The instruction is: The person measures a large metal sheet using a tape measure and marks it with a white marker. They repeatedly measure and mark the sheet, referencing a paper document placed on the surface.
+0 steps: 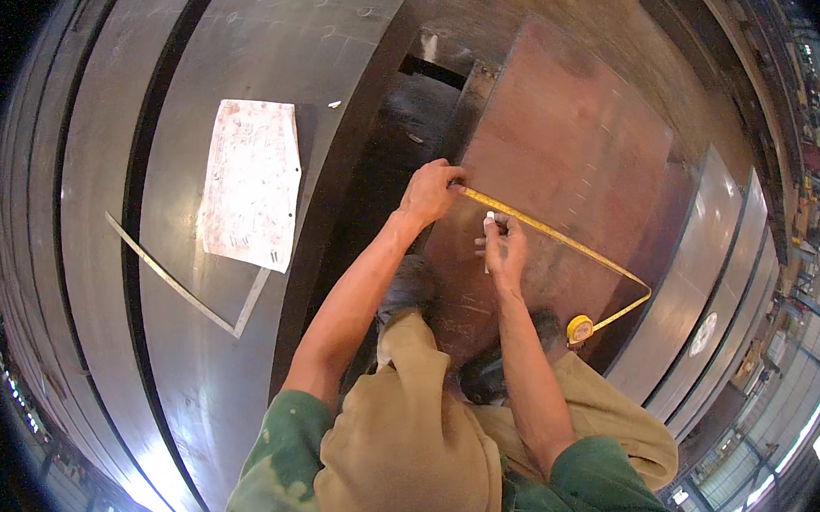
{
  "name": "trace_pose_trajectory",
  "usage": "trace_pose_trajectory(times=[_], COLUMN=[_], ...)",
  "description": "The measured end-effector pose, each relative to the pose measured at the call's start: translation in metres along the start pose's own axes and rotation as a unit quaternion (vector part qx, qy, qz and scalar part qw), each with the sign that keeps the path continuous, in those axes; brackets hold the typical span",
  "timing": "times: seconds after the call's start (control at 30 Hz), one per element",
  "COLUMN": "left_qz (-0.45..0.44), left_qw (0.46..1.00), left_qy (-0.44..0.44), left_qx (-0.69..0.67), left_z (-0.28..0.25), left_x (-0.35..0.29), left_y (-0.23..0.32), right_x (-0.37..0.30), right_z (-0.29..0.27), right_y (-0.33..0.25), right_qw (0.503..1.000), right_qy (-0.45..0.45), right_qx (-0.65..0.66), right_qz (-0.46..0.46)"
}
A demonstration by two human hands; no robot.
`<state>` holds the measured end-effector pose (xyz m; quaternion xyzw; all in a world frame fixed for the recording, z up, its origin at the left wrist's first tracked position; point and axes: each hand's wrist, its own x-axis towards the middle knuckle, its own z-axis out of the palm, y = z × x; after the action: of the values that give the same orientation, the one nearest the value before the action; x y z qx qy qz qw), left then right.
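Yellow tape measure (547, 230) stretches over the reddish plate (572, 121), from our left hand (430, 193) pinching its end toward four o'clock; its case (580, 329) sits at five o'clock from our right hand (506, 249), which grips a white stick (490, 216). If our pinch slips or the bent blade (571, 242) springs, we could lose alignment.

The measuring tape (580, 329) is yellow, the plate (572, 121) reddish-brown, the smudged paper (251, 181) white.

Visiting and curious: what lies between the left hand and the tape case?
In the head view: the right hand, the reddish plate, and yellow blade joining left hand to tape case.
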<state>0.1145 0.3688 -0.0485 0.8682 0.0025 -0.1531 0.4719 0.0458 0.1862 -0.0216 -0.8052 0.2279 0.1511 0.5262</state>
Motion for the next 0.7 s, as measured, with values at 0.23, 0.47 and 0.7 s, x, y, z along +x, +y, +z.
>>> trace_pose_trajectory(times=[0.23, 0.47, 0.7], left_qz=[0.024, 0.051, 0.018], left_qw=[1.0, 0.999, 1.0], left_qy=[-0.003, 0.005, -0.018], left_qx=[0.011, 0.018, -0.01], left_z=[0.001, 0.008, 0.002], left_x=[0.003, 0.011, 0.011], left_y=[-0.01, -0.011, -0.005], right_x=[-0.001, 0.009, 0.039], right_z=[0.0, -0.016, -0.146], right_y=[0.009, 0.036, 0.067], right_qw=[0.999, 0.987, 0.914], right_qy=[0.025, 0.096, 0.239], right_qx=[-0.035, -0.095, -0.28], right_qz=[0.021, -0.093, -0.172])
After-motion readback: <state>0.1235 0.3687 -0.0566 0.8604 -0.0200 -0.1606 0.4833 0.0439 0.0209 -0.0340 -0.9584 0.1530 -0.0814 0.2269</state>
